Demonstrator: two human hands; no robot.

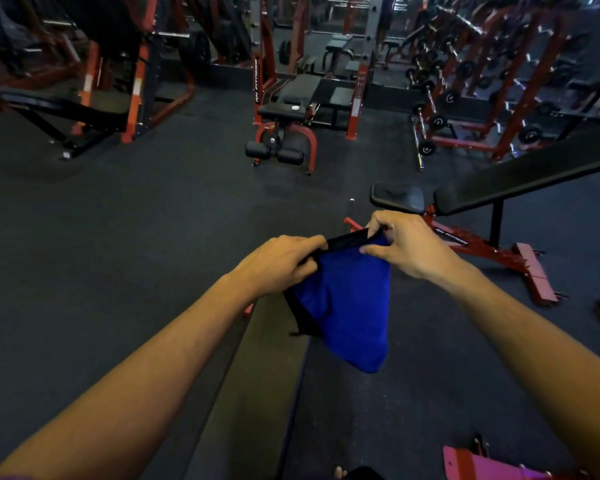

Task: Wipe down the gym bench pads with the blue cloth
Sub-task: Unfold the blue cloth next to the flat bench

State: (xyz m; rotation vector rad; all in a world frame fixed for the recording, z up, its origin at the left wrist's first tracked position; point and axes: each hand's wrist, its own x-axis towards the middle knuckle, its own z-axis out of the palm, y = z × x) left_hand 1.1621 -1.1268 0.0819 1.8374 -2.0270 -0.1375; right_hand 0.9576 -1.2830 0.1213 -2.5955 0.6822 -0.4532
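We pinch the blue cloth (347, 306) by its top edge, left hand (284, 261) and right hand (406, 245); the incline bench pad (534, 171) lies right, nearer our right hand.

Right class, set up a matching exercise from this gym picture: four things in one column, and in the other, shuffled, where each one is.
Things
1. blue cloth
2. adjustable bench
3. leg-roller bench
4. barbell rack

Places
A. far centre, between red uprights
B. far right, bars stacked on a slope
C. near right, backrest raised
D. hanging from the left hand and the right hand

Pairs: 1-D, 2-C, 3-A, 4-B
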